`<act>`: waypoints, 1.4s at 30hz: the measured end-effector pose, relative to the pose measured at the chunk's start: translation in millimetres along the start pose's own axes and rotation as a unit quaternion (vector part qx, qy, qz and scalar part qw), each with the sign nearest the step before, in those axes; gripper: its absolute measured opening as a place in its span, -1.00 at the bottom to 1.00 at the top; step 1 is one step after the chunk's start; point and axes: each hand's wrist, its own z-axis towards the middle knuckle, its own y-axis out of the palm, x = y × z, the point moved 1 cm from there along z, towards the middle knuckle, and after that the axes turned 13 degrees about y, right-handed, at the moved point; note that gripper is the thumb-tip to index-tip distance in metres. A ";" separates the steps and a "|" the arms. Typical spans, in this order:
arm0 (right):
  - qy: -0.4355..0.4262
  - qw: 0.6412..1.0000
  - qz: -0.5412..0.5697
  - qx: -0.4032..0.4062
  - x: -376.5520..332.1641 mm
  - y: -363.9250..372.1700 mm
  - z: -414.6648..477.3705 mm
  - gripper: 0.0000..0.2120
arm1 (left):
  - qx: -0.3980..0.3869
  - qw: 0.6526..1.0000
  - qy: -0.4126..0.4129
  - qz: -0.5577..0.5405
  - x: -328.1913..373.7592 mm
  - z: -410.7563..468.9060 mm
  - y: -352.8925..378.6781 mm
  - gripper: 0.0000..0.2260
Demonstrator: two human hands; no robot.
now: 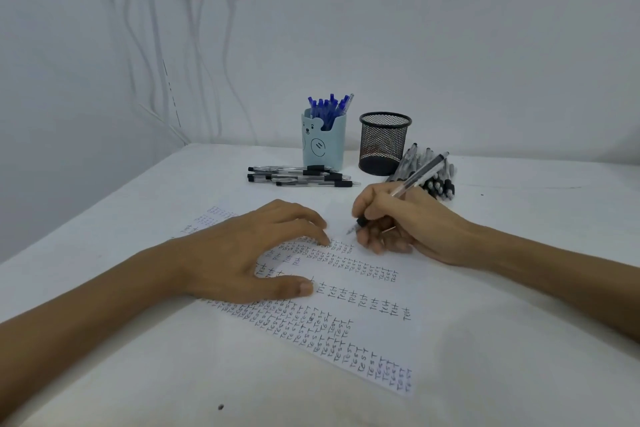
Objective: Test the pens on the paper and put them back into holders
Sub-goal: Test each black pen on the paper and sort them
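Pinching a clear-barrelled pen [420, 172] by its black grip, the thumb and first fingers of the right hand [398, 222] hold it slanting up and away, with the tip down at the bare far part of the paper [388, 291]. Whether the tip touches the sheet cannot be told. The white table [519, 322] carries everything, and the paper lies askew on its middle. Dark handwriting covers much of the sheet: dense rows of the word "TEST", also as "Test", run along the near edge, with more small rows of it under the hands. One row of larger marks between them is harder to read. The left hand [249, 253] lies spread on the left part of the paper, fingertips and thumb pressing it flat with the palm arched above. Beyond the paper's far edge stands a pale blue bear holder [323, 149] with a bear's face drawn on its front, and blue-capped pens [329, 106] stand upright in it. Just right of it, also beyond the paper, stands a black mesh holder [383, 146]. A pile of pens [438, 184] with clear barrels and black grips lies beyond the paper's far right corner, touching the mesh holder's base and partly behind the right hand. A row of black-grip pens [301, 177] lies flat between the bear holder and the paper. White cables [199, 45] hang down the wall far behind the paper's left side.
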 end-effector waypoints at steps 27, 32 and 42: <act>-0.101 0.985 -0.120 0.065 4.7 9.0 -3.6 -0.87 | -0.017 1.000 0.003 -0.007 0.3 -0.1 0.4 -0.50; -0.091 0.986 -0.127 0.060 4.0 9.0 -3.9 -0.85 | -0.012 1.000 0.003 -0.007 0.2 -0.7 0.8 -0.51; -0.073 0.988 -0.116 0.073 3.8 8.1 -3.2 -0.84 | 0.012 0.998 -0.050 -0.047 -4.3 -4.6 8.0 -0.27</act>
